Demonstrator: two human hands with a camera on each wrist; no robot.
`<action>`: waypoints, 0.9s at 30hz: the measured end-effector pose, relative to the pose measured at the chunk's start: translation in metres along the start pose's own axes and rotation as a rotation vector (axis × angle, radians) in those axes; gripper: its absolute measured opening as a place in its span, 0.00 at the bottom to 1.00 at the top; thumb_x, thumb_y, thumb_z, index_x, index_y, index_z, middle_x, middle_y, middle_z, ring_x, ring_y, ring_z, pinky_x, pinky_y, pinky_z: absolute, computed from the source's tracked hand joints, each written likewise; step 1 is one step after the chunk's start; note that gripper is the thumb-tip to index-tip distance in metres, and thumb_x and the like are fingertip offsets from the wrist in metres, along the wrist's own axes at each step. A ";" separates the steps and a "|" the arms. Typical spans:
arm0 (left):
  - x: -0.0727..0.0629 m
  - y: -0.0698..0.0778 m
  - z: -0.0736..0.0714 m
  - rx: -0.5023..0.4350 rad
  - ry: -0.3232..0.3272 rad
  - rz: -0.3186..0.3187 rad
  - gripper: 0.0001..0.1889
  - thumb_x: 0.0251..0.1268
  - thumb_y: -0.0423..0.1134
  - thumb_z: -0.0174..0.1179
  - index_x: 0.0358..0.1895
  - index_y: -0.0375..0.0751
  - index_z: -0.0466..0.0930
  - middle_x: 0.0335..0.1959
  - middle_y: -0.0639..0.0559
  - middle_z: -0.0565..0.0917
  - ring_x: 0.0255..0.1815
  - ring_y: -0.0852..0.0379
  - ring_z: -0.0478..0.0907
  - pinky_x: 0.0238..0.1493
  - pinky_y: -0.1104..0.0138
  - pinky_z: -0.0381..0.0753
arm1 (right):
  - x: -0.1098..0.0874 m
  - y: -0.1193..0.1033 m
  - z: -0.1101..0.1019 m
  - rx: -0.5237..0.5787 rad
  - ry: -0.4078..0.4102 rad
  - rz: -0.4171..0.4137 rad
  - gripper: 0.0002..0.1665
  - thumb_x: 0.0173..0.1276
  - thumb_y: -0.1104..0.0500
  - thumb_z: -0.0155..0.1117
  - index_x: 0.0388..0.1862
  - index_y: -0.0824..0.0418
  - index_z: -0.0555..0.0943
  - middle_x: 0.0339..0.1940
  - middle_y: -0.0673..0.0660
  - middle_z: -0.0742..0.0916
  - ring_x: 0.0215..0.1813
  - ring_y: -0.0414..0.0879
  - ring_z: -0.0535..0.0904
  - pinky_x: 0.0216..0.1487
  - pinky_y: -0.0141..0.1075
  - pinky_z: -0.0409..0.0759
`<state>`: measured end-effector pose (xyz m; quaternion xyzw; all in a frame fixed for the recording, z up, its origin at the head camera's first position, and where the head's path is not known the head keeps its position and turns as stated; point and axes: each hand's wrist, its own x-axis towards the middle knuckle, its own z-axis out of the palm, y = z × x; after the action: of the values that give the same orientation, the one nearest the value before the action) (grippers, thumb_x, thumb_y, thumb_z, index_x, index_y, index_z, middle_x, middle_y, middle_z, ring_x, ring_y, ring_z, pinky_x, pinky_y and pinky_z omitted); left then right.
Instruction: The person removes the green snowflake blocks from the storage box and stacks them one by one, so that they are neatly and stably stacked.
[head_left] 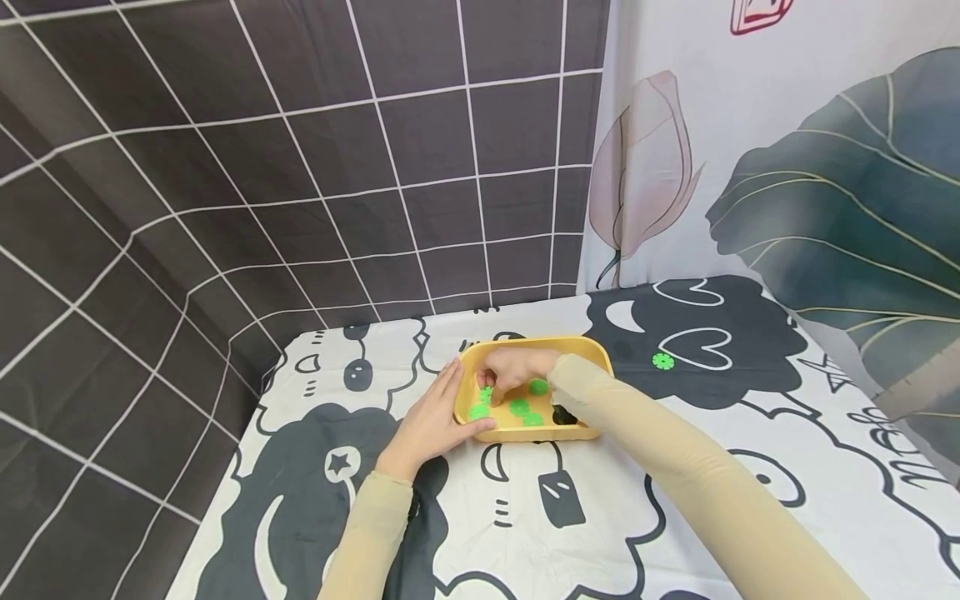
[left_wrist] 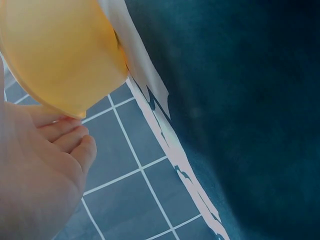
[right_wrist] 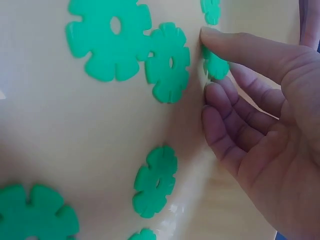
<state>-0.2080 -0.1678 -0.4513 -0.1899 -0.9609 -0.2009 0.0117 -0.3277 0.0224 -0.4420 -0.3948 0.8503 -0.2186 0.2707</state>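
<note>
A yellow plastic tray holds several green notched, flower-shaped plastic discs. My left hand grips its near left corner, thumb over the front rim and fingers along the left side. In the left wrist view, fingertips curl against the tray's edge. Inside the tray, at its left part, my right hand reaches down. Seen from the right wrist, thumb and fingers of that hand pinch one green disc, partly hidden by the thumb. Other discs lie flat close by.
One green disc lies outside the tray, on the patterned cloth to the right. A small black object sits in the tray's right front corner, partly behind the right sleeve. Dark gridded fabric hangs behind and at the left.
</note>
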 end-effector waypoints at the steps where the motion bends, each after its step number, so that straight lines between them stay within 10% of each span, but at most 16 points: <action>1: 0.000 0.000 0.000 -0.001 0.002 0.000 0.60 0.57 0.76 0.59 0.81 0.38 0.46 0.83 0.46 0.50 0.81 0.51 0.48 0.74 0.53 0.62 | 0.000 0.000 0.000 0.000 0.002 0.002 0.13 0.57 0.66 0.76 0.34 0.57 0.79 0.27 0.47 0.78 0.30 0.38 0.71 0.34 0.28 0.71; 27: 0.001 -0.001 0.000 0.025 0.006 0.004 0.59 0.59 0.75 0.58 0.80 0.34 0.50 0.82 0.45 0.51 0.81 0.48 0.52 0.74 0.52 0.61 | -0.012 0.012 -0.005 0.122 0.013 0.023 0.14 0.56 0.69 0.74 0.39 0.59 0.81 0.29 0.50 0.80 0.28 0.39 0.71 0.31 0.28 0.71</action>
<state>-0.2091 -0.1684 -0.4518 -0.1910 -0.9630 -0.1894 0.0172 -0.3311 0.0393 -0.4414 -0.3665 0.8416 -0.2697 0.2911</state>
